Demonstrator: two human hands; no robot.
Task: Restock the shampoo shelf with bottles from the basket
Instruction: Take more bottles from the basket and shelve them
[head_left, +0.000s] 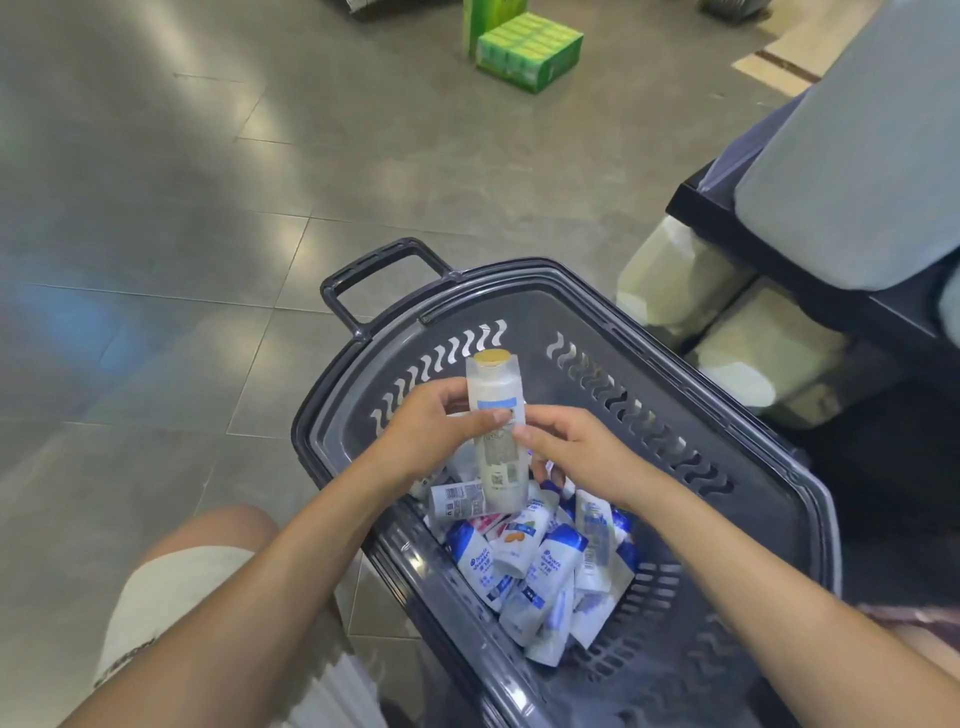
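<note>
A dark grey plastic basket (769, 499) stands on the floor in front of me. Several small white and blue shampoo bottles (545, 566) lie piled in its bottom. Above the pile I hold a pale bottle with a gold cap (496, 395), upright, its printed back label toward me. My left hand (431, 431) grips it from the left, thumb across the label. My right hand (566, 447) pinches its right edge with thumb and fingers. The shelf itself shows only as a dark edge (737, 228) at the right.
Large pale bottles (680, 280) stand on the low shelf at the right under a grey panel (857, 156). Green cartons (530, 49) sit on the tiled floor far ahead. My left knee (208, 551) is bent beside the basket.
</note>
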